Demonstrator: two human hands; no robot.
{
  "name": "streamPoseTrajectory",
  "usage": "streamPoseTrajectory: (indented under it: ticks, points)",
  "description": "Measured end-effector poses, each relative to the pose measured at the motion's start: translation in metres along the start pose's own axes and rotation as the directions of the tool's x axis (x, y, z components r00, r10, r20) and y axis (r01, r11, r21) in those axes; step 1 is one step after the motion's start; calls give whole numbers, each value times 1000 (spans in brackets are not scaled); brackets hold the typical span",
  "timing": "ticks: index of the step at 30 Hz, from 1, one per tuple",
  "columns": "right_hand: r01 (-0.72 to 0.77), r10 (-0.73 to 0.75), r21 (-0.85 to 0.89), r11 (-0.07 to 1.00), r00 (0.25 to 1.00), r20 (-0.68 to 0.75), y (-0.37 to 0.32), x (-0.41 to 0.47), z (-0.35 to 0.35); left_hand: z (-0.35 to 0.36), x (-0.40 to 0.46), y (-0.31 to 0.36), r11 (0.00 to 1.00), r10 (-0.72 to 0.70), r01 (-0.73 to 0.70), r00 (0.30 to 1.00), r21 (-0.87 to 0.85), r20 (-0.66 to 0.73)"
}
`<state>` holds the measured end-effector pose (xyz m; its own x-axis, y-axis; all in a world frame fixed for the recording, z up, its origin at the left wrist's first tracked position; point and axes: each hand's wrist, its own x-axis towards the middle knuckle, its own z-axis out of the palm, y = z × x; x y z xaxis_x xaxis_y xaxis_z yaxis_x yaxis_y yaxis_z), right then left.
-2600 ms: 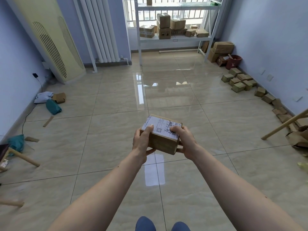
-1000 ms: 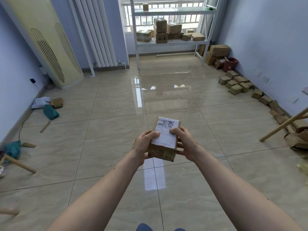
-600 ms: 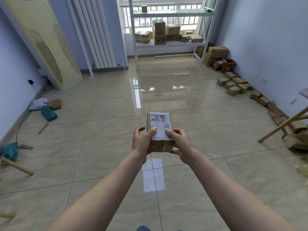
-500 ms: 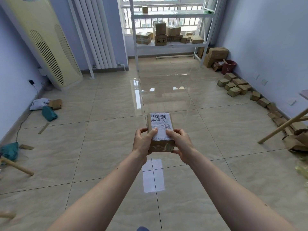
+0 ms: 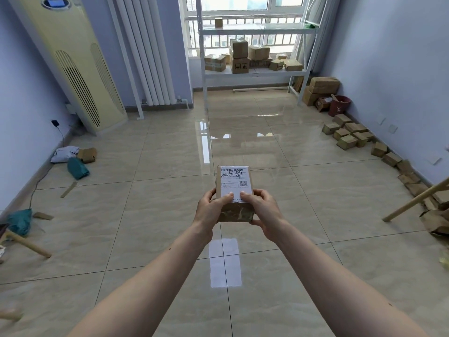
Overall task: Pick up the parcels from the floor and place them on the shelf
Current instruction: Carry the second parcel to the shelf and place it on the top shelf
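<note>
Two hands clamped on one parcel (image 5: 234, 193) at frame centre, held out over the tiled floor (image 5: 303, 190) with arms extended. Left hand (image 5: 211, 210) wrapped around the left side, thumb pressed on the white label (image 5: 235, 180); right hand (image 5: 262, 210) mirrored on the right side, thumb on the label's lower edge. Label face up, barcode and scrawled writing toward the far end.

Straight ahead at top centre, white shelf (image 5: 255, 32) against the window, several boxes (image 5: 239, 57) already on its lower tier, one small box (image 5: 218, 22) on the upper tier. More parcels (image 5: 347, 135) scattered along the right wall, larger cartons (image 5: 320, 90) and a red bucket (image 5: 339, 105) near the shelf's right leg. Upper left: cream air conditioner (image 5: 73, 69), white radiator (image 5: 143, 57) beside it. Left edge: teal bags (image 5: 77, 168) and scraps on the floor.
</note>
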<state>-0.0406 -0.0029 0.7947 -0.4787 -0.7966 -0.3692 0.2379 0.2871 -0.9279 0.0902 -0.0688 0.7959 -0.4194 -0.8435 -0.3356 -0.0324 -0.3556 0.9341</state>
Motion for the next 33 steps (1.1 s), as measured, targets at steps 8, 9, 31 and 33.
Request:
streamPoseTrajectory:
  ticks: [8, 9, 31, 33]
  points:
    - [2, -2, 23, 1000, 1000, 24, -17, 37, -12, 16, 34, 10, 1000, 7, -9, 998, -26, -59]
    - [2, -2, 20, 1000, 1000, 25, -20, 43, -12, 18, 40, 11, 999, 6, -8, 998, -31, -69]
    - [71, -69, 72, 995, 997, -27, -130, 274, 67, -24, 289, 128, 999, 53, -52, 996, -17, 78]
    - [73, -71, 62, 995, 997, -40, -139, 301, 69, -22, 316, 136, 999, 51, -50, 995, -11, 89]
